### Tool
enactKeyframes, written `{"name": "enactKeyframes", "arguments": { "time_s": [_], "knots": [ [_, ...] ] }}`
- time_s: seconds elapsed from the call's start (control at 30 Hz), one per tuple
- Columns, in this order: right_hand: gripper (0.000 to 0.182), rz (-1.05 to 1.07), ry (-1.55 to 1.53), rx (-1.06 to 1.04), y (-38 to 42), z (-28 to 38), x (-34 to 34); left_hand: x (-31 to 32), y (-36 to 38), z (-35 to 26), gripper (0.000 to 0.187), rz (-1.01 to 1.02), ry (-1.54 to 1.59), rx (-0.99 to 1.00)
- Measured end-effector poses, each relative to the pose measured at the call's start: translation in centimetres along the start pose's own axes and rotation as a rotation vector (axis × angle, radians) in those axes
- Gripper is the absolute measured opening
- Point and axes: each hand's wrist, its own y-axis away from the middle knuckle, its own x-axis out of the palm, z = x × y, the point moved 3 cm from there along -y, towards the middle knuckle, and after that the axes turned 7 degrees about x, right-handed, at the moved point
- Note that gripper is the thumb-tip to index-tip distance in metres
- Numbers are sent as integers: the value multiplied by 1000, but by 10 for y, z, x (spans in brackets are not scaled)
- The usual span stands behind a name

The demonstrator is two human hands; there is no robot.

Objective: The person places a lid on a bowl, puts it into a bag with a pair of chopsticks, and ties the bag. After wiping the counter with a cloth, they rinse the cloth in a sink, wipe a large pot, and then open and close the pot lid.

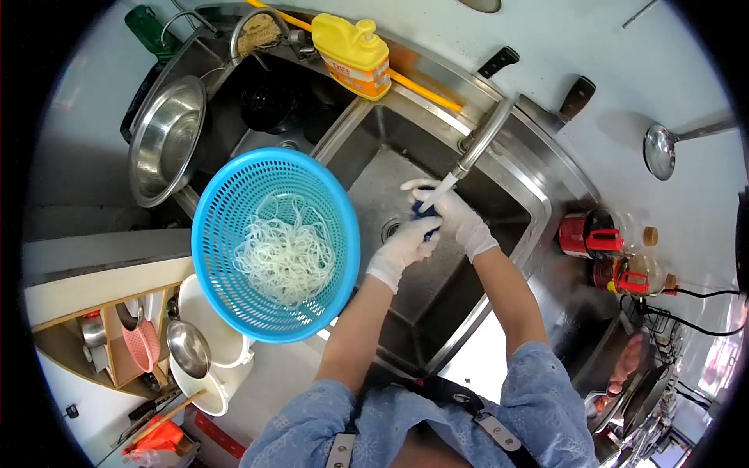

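Both my hands wear thin white gloves and are over the right sink basin (390, 168). My left hand (406, 248) has its fingers curled on a small dark blue thing (422, 209), perhaps a cloth or pad; its kind is mostly hidden. The fingers of my right hand (459, 218) close on the same blue thing from the other side. Water from the metal faucet (485, 139) runs onto it. Left of my hands, a blue plastic strainer basket (204, 242) holds a tangle of white, translucent noodles (287, 261).
A metal bowl (168, 140) leans in the left basin. Behind stands a yellow jug (351, 54). Two dark-handled knives, one a cleaver (577, 97), are at the back edge. A ladle (661, 152) and red-capped bottles (601, 234) are to the right. White buckets (222, 327) stand lower left.
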Motion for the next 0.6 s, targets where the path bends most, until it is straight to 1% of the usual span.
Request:
{"name": "enactKeyframes", "arguments": {
  "time_s": [0.03, 0.07, 0.1, 0.13, 0.17, 0.2, 0.23, 0.27, 0.3, 0.33, 0.37, 0.4, 0.43, 0.47, 0.5, 0.53, 0.57, 0.6],
  "knots": [
    [23, -105, 236, -14, -1, -2, -1, 11, 2, 3, 19, -371, -216, 98],
    [20, -212, 470, -27, 0, -4, -4, 0, -12, 26, 19, -364, -223, 91],
    [19, -227, 524, -29, -8, -16, -18, -28, -32, 44, 20, -472, -667, 378],
    [19, -241, 519, -41, -7, -17, -17, -14, -27, 31, 22, -556, -1111, 679],
    [20, -318, 583, -62, -5, -21, -14, -10, -23, 29, 23, -541, -1367, 487],
    [21, -399, 645, -89, -2, -20, -15, 4, -14, 18, 23, -517, -1384, 496],
    [31, -404, 575, 53, -4, -27, -29, 9, -10, 16, 22, -524, -998, 289],
    [37, -378, 627, -95, -20, -47, -63, 11, -9, 18, 20, -509, -620, 78],
    [38, -533, 746, -231, -11, -28, -69, 8, -9, 19, 20, -453, -110, 66],
    [39, -709, 863, -361, 6, -3, -72, 6, -14, 14, 21, -290, 401, 96],
    [30, -1038, 940, -361, 33, 33, -66, -14, -28, 12, 20, -110, 714, 79],
    [19, -1198, 1035, -804, 51, 55, -65, 7, -13, -3, 17, 90, 889, -17],
    [10, -1378, 1201, -565, 72, 81, -58, -1, -18, -7, 15, -68, 789, 109],
    [9, -1350, 1762, -534, 40, 81, -99, 3, -26, -14, 28, 28, 862, 84],
    [9, -1330, 1736, -332, 70, 106, -65, 13, -27, -18, 19, 10, 1103, -20],
    [10, -1474, 1520, -630, 50, 101, -95, 18, -33, -18, 13, 94, 1269, -162],
    [11, -1366, 1614, -521, 42, 102, -94, 23, -24, -16, 19, 170, 1297, -172],
    [12, -1305, 1594, -579, 31, 108, -96, 15, -30, -19, 34, 180, 1184, -115]
  ]
}}
